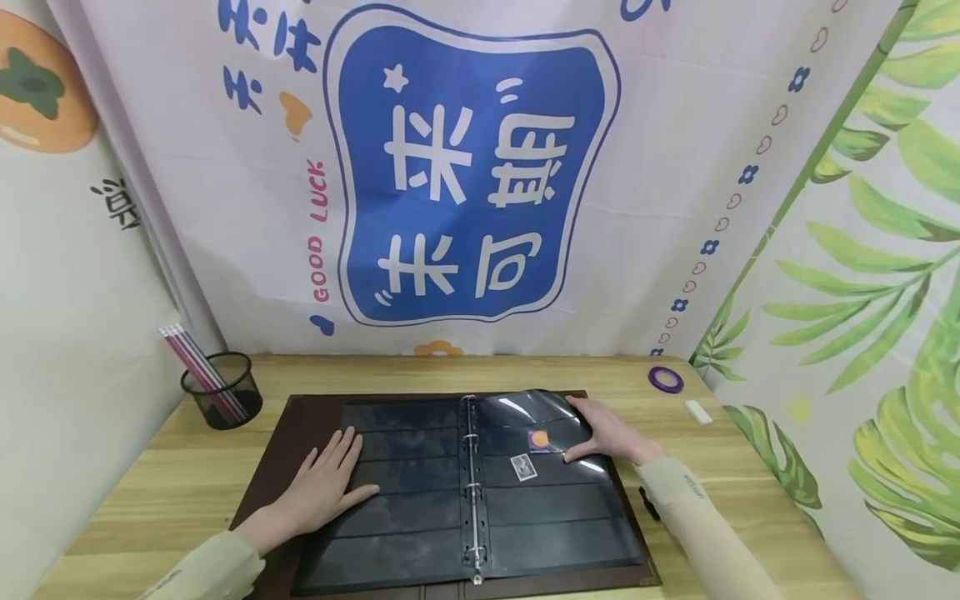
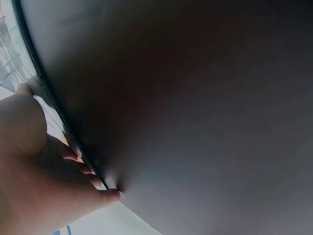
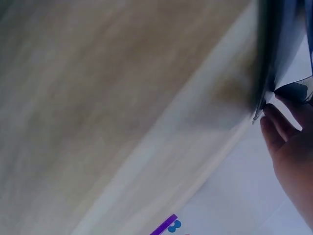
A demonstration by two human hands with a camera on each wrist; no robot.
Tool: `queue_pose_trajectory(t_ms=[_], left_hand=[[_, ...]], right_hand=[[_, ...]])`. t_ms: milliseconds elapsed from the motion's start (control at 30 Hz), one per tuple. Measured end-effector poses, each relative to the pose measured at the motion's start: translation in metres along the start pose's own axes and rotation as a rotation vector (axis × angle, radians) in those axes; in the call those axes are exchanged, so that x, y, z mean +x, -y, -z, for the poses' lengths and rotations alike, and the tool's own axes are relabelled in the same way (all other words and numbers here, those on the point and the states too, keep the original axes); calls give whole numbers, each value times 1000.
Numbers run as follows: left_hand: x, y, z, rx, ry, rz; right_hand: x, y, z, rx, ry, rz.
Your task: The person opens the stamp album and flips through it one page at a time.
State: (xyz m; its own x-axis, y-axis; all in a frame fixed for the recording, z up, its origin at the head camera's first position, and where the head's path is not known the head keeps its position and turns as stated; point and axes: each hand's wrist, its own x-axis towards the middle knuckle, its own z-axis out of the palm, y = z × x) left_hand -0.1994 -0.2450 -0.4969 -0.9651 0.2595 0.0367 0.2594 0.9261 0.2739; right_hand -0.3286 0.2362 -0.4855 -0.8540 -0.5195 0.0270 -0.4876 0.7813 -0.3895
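A stamp album (image 1: 405, 492) with black pocket pages and a ring spine lies open. My left hand (image 1: 318, 485) rests on the left page with its fingers straight and spread. At the upper right corner, my right hand (image 1: 609, 432) holds the edge of the right page (image 1: 555, 508), which bows up there. The fingers (image 3: 274, 125) meet the dark edge in the right wrist view. An orange and purple stamp (image 1: 537, 441) and a grey stamp with a white border (image 1: 523, 467) sit on the right page, left of that hand's thumb.
A black mesh pen cup (image 1: 243, 400) with several pencils (image 1: 201, 367) stands at the back left of the wooden table (image 1: 405, 372). At the back right lie a purple ring (image 1: 666, 380) and a white block (image 1: 698, 412). A small black object (image 1: 649, 504) lies by the right forearm.
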Motion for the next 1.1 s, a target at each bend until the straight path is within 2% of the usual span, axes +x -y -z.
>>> queue_pose_trajectory(t_ms=[100, 300, 433, 533, 633, 733, 900, 1100], left_hand=[[0, -1, 0, 1, -5, -2], [0, -1, 1, -2, -6, 1], [0, -1, 0, -3, -4, -1], [-1, -1, 0, -2, -2, -5], [0, -1, -1, -4, -1, 0], [-1, -1, 0, -4, -3, -1], [-1, -1, 0, -4, 0, -1], [-1, -1, 0, 0, -8, -5]], right_hand=[[-2, 0, 4, 10, -20, 23], [-5, 5, 14, 53, -17, -1], [-7, 7, 20, 152, -55, -53], [-10, 7, 23, 258, -66, -130], [-14, 7, 26, 356, -36, -205], [-16, 7, 29, 424, 19, -236], [-17, 10, 39, 501, 83, -208], [-12, 29, 63, 581, 113, -174]])
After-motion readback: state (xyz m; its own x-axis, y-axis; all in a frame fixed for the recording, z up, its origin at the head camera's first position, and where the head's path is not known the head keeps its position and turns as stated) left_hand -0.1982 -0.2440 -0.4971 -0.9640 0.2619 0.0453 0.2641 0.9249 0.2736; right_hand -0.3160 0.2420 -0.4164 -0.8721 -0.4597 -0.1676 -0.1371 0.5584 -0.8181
